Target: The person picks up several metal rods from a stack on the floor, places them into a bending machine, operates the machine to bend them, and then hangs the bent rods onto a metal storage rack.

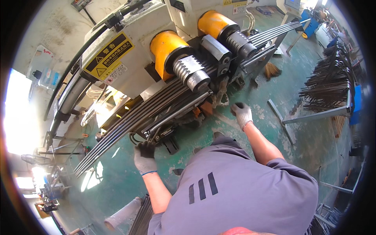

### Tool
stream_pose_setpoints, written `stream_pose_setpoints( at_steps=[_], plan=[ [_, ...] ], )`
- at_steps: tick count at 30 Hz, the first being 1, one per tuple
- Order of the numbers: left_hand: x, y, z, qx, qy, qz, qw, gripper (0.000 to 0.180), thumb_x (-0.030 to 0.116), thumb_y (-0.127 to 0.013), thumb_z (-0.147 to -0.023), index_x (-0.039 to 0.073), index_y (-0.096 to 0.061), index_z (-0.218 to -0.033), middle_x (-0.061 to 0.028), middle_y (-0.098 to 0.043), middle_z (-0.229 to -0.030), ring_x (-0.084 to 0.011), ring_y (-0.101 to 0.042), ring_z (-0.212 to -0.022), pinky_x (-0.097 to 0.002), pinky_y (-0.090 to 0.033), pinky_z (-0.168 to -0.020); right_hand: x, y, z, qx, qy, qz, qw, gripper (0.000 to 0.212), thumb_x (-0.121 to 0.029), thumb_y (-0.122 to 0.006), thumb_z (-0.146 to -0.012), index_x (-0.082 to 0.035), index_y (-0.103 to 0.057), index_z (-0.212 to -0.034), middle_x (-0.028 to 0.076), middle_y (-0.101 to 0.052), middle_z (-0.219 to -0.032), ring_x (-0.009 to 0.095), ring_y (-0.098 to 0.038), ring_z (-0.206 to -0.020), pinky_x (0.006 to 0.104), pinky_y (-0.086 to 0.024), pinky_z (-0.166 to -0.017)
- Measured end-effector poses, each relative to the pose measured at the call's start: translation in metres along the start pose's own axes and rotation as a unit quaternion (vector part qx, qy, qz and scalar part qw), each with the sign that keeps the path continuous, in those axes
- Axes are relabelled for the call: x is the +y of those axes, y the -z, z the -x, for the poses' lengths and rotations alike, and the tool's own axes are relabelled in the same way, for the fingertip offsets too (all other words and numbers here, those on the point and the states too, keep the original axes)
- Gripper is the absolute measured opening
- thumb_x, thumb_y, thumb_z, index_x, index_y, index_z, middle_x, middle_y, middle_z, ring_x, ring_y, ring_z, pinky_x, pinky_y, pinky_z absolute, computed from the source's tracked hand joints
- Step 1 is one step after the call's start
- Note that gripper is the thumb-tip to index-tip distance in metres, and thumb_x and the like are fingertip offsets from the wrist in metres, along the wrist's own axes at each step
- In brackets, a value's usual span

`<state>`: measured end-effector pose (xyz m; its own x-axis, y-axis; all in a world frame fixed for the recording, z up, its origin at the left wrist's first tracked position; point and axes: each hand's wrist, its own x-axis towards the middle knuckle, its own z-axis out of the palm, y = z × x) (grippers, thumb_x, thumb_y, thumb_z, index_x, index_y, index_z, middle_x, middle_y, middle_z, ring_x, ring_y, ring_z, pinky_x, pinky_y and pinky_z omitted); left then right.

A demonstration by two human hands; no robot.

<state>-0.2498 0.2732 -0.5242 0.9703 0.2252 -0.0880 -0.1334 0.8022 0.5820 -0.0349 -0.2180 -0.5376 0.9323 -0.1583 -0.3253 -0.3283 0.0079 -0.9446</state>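
Note:
My left hand (145,157) wears a pale work glove with dark fingers and is beside the near lower edge of a machine, below a long row of metal rods (129,124). Its dark fingers blend into the machine's shadow, so their pose is unclear. Over the floor, just right of the machine's front, is my right hand (242,113) in the same kind of glove. Its fingers are curled in and nothing shows in them. Two ribbed steel rollers (190,73) (241,44) on orange housings (164,49) (215,24) stick out above the rods.
A yellow warning label (109,55) marks the machine's pale cabinet. Bundled dark rods (327,84) lie on a metal rack (317,115) at right, with a broom head (272,71) on the green floor. Near my left elbow lie a pale roll (123,213) and more rods (141,217).

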Motion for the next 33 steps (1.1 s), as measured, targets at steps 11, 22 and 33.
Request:
stream_pose_setpoints(
  at_steps=[11, 22, 33],
  plan=[
    [0.057, -0.204, -0.045, 0.230, -0.172, -0.067, 0.956, 0.046, 0.045, -0.049, -0.111, 0.007, -0.061, -0.132, -0.0136, -0.067, -0.128, -0.0306, -0.061, -0.117, -0.0494, -0.049, -0.105, -0.168, -0.074, -0.013, 0.035, 0.244, -0.084, 0.966, 0.040, -0.026, -0.067, -0.104, 0.001, -0.065, -0.133, 0.011, -0.073, -0.115, 0.019, -0.065, -0.103, 0.0320, -0.050, -0.096],
    [0.163, -0.309, -0.069, 0.263, -0.368, -0.437, 0.778, 0.044, 0.031, -0.065, -0.106, -0.011, -0.071, -0.115, -0.0164, -0.073, -0.111, -0.0239, -0.071, -0.095, -0.0341, -0.056, -0.091, -0.176, -0.084, -0.068, -0.014, 0.058, -0.318, 0.946, 0.048, -0.036, -0.064, -0.105, -0.003, -0.059, -0.139, 0.008, -0.066, -0.126, 0.020, -0.064, -0.109, 0.0371, -0.053, -0.096],
    [0.128, -0.472, -0.106, 0.199, -0.414, -0.499, 0.735, 0.026, 0.010, -0.069, -0.098, -0.005, -0.070, -0.120, -0.0142, -0.074, -0.106, -0.0219, -0.075, -0.098, -0.0332, -0.064, -0.074, -0.222, -0.080, -0.066, -0.096, 0.038, -0.382, 0.918, 0.040, -0.021, -0.067, -0.101, -0.001, -0.060, -0.135, 0.013, -0.067, -0.124, 0.024, -0.068, -0.107, 0.0356, -0.057, -0.089]
  ],
)
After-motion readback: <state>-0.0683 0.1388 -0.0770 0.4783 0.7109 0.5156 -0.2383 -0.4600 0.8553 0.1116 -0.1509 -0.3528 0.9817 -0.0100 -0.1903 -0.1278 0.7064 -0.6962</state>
